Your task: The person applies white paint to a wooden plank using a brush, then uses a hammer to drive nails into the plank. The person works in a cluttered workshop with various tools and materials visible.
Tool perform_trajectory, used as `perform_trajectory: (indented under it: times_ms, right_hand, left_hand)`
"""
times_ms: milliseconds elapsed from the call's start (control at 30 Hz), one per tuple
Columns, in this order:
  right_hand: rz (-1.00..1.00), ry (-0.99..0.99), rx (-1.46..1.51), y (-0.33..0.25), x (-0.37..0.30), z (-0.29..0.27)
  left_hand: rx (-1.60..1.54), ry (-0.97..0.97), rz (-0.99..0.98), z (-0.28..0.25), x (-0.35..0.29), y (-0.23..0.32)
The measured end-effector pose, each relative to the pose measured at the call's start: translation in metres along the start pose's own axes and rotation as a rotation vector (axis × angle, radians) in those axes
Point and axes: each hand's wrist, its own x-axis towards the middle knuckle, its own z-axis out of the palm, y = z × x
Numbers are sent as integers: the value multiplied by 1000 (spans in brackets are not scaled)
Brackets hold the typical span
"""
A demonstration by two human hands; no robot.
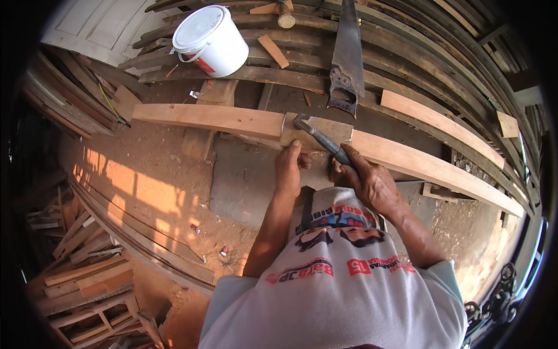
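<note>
A claw hammer (317, 135) is in my right hand (372, 180), which is closed around its dark handle. The hammer's head lies over a rough, short wooden block (331, 129). On either side of this block runs smooth, pale timber: a left beam (215, 117) and a right beam (430, 166). My left hand (289, 166) is at the block's near edge, with its thumb up against the wood. The fingers of that hand are curled in below the edge; whether they hold anything is hidden.
Beyond the beams, a hand saw (347, 64) and a lidded white bucket (218, 43) rest on long dark planks (302, 39). A loose pale board (436, 122) lies at the right. Scrap wood (87, 273) is piled at lower left.
</note>
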Motion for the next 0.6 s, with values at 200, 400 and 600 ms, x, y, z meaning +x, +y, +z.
perform_trajectory:
  times_ms: [200, 400, 600]
  right_hand:
    - [-27, 11, 148, 1, 0, 0]
    - [-124, 100, 204, -10, 17, -14]
    - [-41, -106, 108, 2, 29, -15]
  left_hand:
    - [-12, 16, -16, 0, 2, -6]
    - [-30, 22, -25, 0, 10, -3]
    - [-37, 51, -22, 1, 10, -5]
